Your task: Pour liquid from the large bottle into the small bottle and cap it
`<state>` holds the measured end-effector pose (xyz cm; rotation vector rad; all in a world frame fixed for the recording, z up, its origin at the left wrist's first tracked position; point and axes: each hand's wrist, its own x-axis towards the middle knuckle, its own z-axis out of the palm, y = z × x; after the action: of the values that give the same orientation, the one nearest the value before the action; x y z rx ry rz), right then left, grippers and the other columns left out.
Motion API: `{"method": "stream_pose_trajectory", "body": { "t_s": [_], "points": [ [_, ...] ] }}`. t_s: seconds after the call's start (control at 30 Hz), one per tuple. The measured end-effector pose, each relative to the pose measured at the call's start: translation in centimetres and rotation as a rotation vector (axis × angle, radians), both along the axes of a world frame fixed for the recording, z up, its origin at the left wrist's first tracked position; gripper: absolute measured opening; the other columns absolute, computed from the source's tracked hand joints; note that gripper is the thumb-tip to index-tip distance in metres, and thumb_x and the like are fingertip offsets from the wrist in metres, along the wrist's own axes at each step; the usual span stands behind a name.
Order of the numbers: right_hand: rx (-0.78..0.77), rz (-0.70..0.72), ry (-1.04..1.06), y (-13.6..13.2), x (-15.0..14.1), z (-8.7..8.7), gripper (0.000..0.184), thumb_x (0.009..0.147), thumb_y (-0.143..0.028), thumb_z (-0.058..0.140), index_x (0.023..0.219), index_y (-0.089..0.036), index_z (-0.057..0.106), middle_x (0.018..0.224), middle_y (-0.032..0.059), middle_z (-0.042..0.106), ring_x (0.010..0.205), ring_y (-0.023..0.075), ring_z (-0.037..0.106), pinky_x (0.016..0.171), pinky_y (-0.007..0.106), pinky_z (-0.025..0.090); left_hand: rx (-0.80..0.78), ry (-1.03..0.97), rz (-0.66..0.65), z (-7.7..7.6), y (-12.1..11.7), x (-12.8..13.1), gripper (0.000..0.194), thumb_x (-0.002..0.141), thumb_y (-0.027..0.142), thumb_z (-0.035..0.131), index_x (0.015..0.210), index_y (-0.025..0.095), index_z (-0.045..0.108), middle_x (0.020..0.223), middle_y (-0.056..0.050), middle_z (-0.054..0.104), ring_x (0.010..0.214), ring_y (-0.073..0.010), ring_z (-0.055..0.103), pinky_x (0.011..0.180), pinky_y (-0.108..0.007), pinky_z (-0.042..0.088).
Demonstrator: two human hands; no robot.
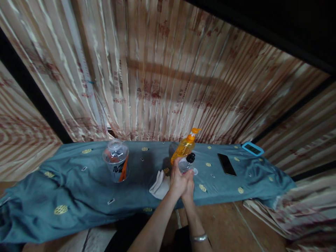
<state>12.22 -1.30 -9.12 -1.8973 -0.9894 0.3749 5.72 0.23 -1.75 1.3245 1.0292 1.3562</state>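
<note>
In front of me both hands meet around a small clear bottle [186, 163] with a black cap. My left hand [176, 177] is closed around its left side. From the right, my right hand [188, 182] is closed against the lower part, so much of the bottle is hidden. A small whitish round piece [195, 171] shows beside the right fingertips; I cannot tell what it is. Just behind the hands stands a yellow-orange pump bottle [183, 147]. Left of my left hand lies a folded white cloth [159, 186].
A teal cloth with yellow pineapple prints [141, 171] covers the long table. On its left stands a clear plastic cup [115, 164] with another clear container inside. To the right lie a black phone [226, 164] and a blue-framed device [252, 148]. Patterned curtains [157, 77] hang behind.
</note>
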Motion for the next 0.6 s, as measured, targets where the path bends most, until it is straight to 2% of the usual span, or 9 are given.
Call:
{"method": "stream_pose_trajectory", "body": {
  "t_s": [0.13,0.3,0.47,0.6],
  "points": [
    [0.000,-0.042,0.049,0.3,1.4,-0.8,0.039,0.083,-0.049,0.046,0.100,-0.016,0.053,0.084,0.0003,0.056,0.071,0.0074,0.052,0.067,0.028,0.047,0.025,0.019,-0.125,-0.7,0.0,0.9,0.051,0.069,0.014,0.066,0.116,0.022,0.050,0.118,-0.005,0.060,0.112,-0.0209,0.055,0.101,-0.039,0.040],
    [0.007,0.014,0.047,-0.2,1.6,-1.6,0.040,0.083,-0.048,0.048,0.107,-0.016,0.051,0.095,0.0030,0.057,0.081,0.0099,0.055,0.073,0.031,0.049,0.019,0.065,-0.127,-0.9,-0.2,0.8,0.059,0.069,0.013,0.063,0.125,0.022,0.045,0.130,-0.006,0.053,0.123,-0.0219,0.047,0.109,-0.041,0.033],
    [-0.019,0.109,0.007,-1.3,1.6,-2.4,0.045,0.080,-0.044,0.054,0.115,-0.018,0.049,0.106,0.0052,0.056,0.094,0.0138,0.055,0.083,0.037,0.048,0.075,0.084,-0.188,-1.2,-0.6,0.2,0.069,0.067,0.009,0.060,0.132,0.021,0.039,0.140,-0.008,0.043,0.133,-0.0229,0.036,0.114,-0.041,0.024],
    [-0.053,0.116,-0.009,-1.5,1.6,-2.3,0.051,0.081,-0.046,0.052,0.122,-0.018,0.044,0.104,0.0052,0.057,0.088,0.0126,0.056,0.079,0.036,0.049,0.064,0.101,-0.196,-1.7,-1.0,-0.5,0.073,0.066,0.010,0.060,0.134,0.019,0.035,0.145,-0.011,0.035,0.139,-0.0263,0.024,0.116,-0.045,0.017]
  ]
}}
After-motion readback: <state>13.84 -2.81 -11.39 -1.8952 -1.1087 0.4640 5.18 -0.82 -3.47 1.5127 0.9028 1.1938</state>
